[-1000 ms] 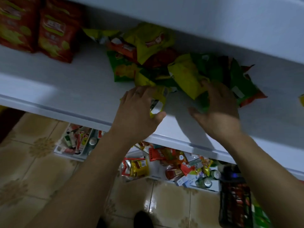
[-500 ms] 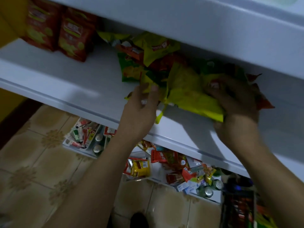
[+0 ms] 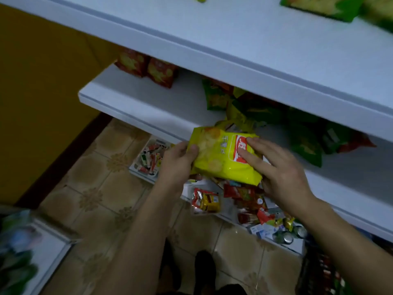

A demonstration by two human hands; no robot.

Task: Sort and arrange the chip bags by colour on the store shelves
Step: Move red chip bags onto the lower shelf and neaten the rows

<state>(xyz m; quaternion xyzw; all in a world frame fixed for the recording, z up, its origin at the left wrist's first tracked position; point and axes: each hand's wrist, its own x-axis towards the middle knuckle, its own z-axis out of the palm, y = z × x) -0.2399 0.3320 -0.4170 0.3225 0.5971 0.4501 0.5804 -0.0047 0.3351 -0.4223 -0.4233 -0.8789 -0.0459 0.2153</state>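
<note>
A yellow chip bag [image 3: 221, 158] with a red logo is held in front of the middle shelf's edge [image 3: 136, 118]. My left hand [image 3: 180, 160] grips its left end with the thumb on top. My right hand [image 3: 278, 171] holds the bag's right end, fingers spread over the logo. Behind it on the middle shelf lies a mixed pile of green, yellow and red bags [image 3: 265, 116]. Two red bags [image 3: 146, 69] stand at the shelf's left back. Green bags [image 3: 323, 5] lie on the upper shelf [image 3: 234, 39].
A bottom shelf [image 3: 234, 201] holds assorted small snack packets and cans. A tiled floor [image 3: 95, 199] lies below, an ochre wall [image 3: 42, 81] at the left. Another white shelf unit with blurred green bags [image 3: 19, 252] sits at lower left. My shoes [image 3: 204, 265] show at the bottom.
Both hands have pulled a yellow bag out of the mixed pile and toward me, off the shelf edge. The view has tilted up, showing the upper shelf.
</note>
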